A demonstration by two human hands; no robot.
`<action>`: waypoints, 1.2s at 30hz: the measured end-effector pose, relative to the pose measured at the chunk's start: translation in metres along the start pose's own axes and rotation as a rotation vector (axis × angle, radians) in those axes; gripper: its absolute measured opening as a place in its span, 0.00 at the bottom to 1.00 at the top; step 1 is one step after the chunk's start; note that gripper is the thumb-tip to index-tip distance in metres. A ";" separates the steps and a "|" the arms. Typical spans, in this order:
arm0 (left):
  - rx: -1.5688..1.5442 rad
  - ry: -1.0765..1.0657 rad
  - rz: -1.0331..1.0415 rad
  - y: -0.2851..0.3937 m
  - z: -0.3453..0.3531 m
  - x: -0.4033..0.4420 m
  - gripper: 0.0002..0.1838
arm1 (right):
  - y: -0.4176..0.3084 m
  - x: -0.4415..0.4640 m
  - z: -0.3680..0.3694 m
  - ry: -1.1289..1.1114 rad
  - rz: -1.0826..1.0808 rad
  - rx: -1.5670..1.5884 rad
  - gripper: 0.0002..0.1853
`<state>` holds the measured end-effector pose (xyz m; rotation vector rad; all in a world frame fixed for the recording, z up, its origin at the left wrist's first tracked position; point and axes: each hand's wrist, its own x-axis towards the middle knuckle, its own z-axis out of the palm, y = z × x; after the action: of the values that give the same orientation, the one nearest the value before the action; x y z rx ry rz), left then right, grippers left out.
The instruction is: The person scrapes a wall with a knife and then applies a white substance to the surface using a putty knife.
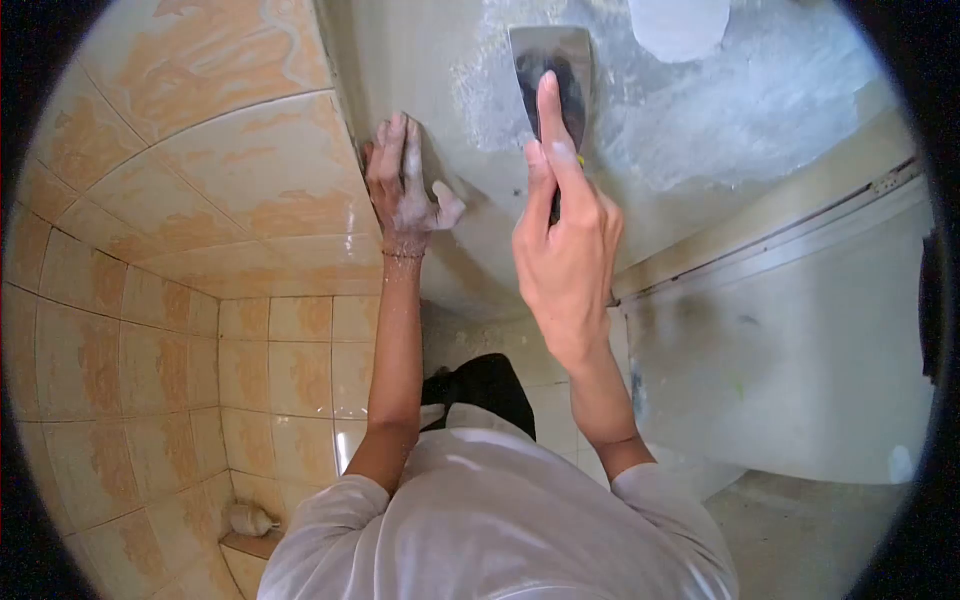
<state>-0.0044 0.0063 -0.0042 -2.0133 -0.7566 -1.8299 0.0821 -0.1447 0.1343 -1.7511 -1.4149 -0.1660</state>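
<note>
Grey wall (400, 50) up front, orange-patterned tiles (250, 205) to its L, a rough whitish patch (690, 140) upper R. R hand (568, 240) — grip closed round the scraper (553, 50), one finger along its blade. L hand (405, 185), dusted white, grip spread wide against the wall nr the tile edge. Scraper's over the patch's L edge: flared metal blade, shiny w/ dark reflections, hdl mostly hidden, a yellow bit showing. Smallest — a pale bottle-like container (250, 518) on the corner shelf (258, 544) (contents can't be seen).
</note>
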 end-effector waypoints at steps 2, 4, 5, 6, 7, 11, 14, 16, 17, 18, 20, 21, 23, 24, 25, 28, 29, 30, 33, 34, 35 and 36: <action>0.038 0.000 0.002 0.000 -0.001 0.002 0.35 | 0.010 0.000 -0.007 -0.045 -0.024 0.041 0.21; -0.008 -0.016 -0.041 0.001 -0.003 0.005 0.35 | 0.030 0.001 -0.010 0.044 -0.244 0.147 0.22; -0.005 -0.004 -0.037 -0.002 -0.001 0.007 0.35 | 0.036 -0.006 -0.013 0.050 -0.256 0.147 0.22; -0.036 0.010 -0.042 -0.004 0.002 0.005 0.36 | 0.036 -0.020 -0.020 0.021 -0.039 0.328 0.21; -0.069 0.019 -0.051 -0.005 0.003 0.004 0.36 | 0.035 -0.031 -0.024 -0.013 0.186 0.504 0.21; -0.020 0.009 -0.087 -0.004 -0.002 0.000 0.39 | 0.048 -0.027 -0.004 0.143 -0.044 0.440 0.16; -0.070 0.018 -0.048 -0.001 -0.002 0.005 0.35 | 0.066 -0.026 -0.003 0.114 -0.134 0.343 0.13; -0.045 -0.006 -0.051 -0.002 -0.001 0.005 0.35 | 0.073 -0.038 -0.008 0.063 -0.101 0.161 0.13; -0.042 0.008 -0.056 -0.004 0.002 0.007 0.35 | 0.070 -0.039 -0.012 0.062 -0.115 0.155 0.13; -0.051 0.015 -0.070 -0.004 0.002 0.005 0.38 | 0.061 -0.040 -0.016 0.094 -0.129 0.182 0.13; -0.046 0.008 -0.091 -0.003 0.001 0.002 0.41 | 0.037 -0.031 -0.025 0.125 -0.124 0.269 0.12; -0.045 -0.005 -0.088 -0.003 0.001 0.002 0.41 | 0.034 -0.024 -0.020 0.123 -0.113 0.275 0.12; -0.022 0.008 -0.068 -0.003 0.001 0.003 0.44 | 0.034 -0.005 -0.009 0.186 -0.209 0.289 0.12; -0.023 0.003 -0.063 -0.004 0.001 0.002 0.44 | 0.043 -0.004 0.001 0.210 -0.185 0.357 0.13; -0.029 0.003 -0.056 -0.005 0.001 0.001 0.46 | 0.048 -0.012 0.004 0.215 -0.177 0.358 0.13; -0.028 0.009 -0.065 -0.005 0.004 0.001 0.50 | 0.068 -0.046 -0.004 0.145 -0.055 0.212 0.13; -0.014 0.017 -0.081 -0.003 0.003 0.001 0.51 | 0.075 -0.057 -0.008 0.058 0.041 0.166 0.13; -0.011 0.013 -0.089 -0.003 0.003 0.001 0.51 | 0.080 -0.065 -0.012 -0.029 0.135 0.122 0.14; -0.023 0.052 -0.058 -0.005 0.005 0.003 0.51 | 0.085 -0.074 -0.033 -0.032 0.093 0.212 0.13; -0.024 0.060 -0.048 -0.005 0.006 0.003 0.51 | 0.081 -0.072 -0.038 -0.002 0.101 0.217 0.10; -0.025 0.065 -0.037 -0.005 0.005 0.003 0.50 | 0.079 -0.070 -0.039 -0.009 0.101 0.218 0.10; -0.020 0.062 -0.041 -0.005 0.005 0.004 0.50 | 0.078 -0.068 -0.039 0.064 0.108 0.300 0.10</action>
<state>-0.0029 0.0134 -0.0015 -1.9574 -0.7698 -1.9205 0.1405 -0.2203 0.0787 -1.5544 -1.2262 0.0473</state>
